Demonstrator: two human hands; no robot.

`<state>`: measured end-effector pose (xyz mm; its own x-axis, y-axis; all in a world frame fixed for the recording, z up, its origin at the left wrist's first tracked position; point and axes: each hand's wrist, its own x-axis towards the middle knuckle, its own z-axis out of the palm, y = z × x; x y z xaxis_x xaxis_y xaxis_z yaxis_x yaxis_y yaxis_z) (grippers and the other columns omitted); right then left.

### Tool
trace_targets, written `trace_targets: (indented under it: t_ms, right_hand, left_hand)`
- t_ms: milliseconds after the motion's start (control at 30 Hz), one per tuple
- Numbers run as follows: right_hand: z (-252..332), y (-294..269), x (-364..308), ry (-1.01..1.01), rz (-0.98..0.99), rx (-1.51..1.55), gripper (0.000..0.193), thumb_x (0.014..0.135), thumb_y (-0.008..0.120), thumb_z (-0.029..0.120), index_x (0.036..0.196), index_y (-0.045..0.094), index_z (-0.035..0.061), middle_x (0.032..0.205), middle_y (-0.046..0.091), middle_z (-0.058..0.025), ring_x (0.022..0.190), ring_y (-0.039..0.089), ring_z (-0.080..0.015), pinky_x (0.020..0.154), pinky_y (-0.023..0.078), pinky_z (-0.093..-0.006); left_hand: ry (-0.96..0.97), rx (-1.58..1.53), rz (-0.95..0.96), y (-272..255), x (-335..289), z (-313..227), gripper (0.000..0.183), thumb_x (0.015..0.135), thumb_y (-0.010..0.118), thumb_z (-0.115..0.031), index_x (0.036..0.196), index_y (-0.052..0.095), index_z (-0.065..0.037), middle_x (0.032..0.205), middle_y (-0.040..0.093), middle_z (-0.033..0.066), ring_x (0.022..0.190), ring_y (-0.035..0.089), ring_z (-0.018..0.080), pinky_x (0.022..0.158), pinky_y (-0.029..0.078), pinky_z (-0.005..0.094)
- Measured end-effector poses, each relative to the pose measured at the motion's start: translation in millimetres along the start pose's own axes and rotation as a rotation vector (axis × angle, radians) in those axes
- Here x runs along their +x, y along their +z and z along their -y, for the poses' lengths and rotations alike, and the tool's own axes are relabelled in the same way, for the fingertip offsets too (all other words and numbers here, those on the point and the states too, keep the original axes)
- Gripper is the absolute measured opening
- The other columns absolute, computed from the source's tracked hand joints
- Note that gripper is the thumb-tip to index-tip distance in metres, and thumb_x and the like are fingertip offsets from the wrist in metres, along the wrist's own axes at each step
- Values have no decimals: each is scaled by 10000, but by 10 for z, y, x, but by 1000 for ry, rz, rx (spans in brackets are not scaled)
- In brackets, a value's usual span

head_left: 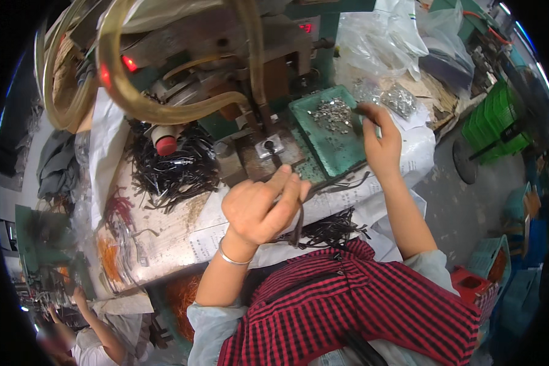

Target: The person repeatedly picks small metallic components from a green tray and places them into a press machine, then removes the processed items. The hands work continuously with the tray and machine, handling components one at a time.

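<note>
My left hand [263,204] is closed in a pinch on a thin black strip [276,160]. The strip's far end lies at a small metal die plate [269,146] under the press, and a dark length hangs down beside my fingers. My right hand [382,137] is at the right rim of a green tray [330,160], with thumb and forefinger apart. Inside the tray, small shiny metal pieces [334,114] lie heaped toward the far end. I make out nothing in the right fingers, whose tips are dark.
Black strips [174,161] are piled left of the press, and another bunch [329,229] lies near my lap. Thick yellowish tubes [183,116] loop before the machine. A red-tipped knob [165,141] sticks out. Green baskets [497,122] stand at right; another person [97,335] works at lower left.
</note>
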<state>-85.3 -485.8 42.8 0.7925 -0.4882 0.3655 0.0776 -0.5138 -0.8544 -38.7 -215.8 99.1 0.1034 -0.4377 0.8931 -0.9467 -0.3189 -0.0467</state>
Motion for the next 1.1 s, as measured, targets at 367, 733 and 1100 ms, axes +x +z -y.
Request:
trace_targets:
  t_ms: [367,733,1100]
  right_hand:
    - [-87,140,-173,-144,134,-557,128,781,775,78,887,709,49,930,667,-140,970,643,-366,875,503,-477]
    - [-134,96,-195,-289,-41,-396,260,950,599,13,1185,705,41,1045,700,-170,1000,665,-381,907,509,-444]
    - [-132,98,-317,-238,-80,-454,168,899,690,24,1056,750,34,992,719,-144,966,675,-337,900,504,-402]
  left_hand:
    - [-83,-54,36,-64,-39,-66,321,750,895,-110,1035,751,-76,1046,779,117,606,618,149,506,453,262]
    - [-535,509,121,-1301,-693,470,155,786,801,-6,913,762,-84,890,732,47,741,628,255,681,467,371]
    - [-482,485,614,-795,-1535,1081,166,725,727,-54,891,714,-61,969,638,74,889,580,305,780,480,429]
